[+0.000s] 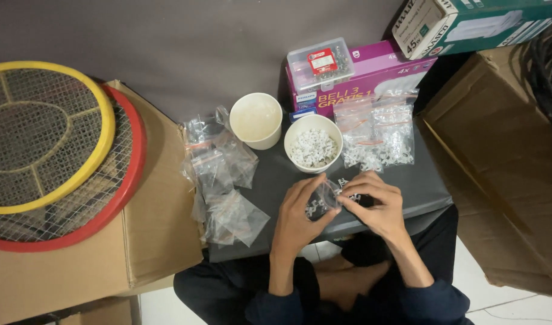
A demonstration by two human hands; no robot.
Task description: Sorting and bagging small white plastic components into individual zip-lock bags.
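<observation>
Clear zip bag [321,201] pinched between both hands, long axis roughly upright.

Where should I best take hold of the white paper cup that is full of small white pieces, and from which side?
Probably the side wall of the full cup, below the rim, coming from the near side. It stands upright with an open top, and another cup and filled bags crowd its other sides.

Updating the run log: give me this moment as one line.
left hand: holds small clear bag | right hand: pinching same bag | cup of white clips: behind hands | empty cup: left of it
</observation>
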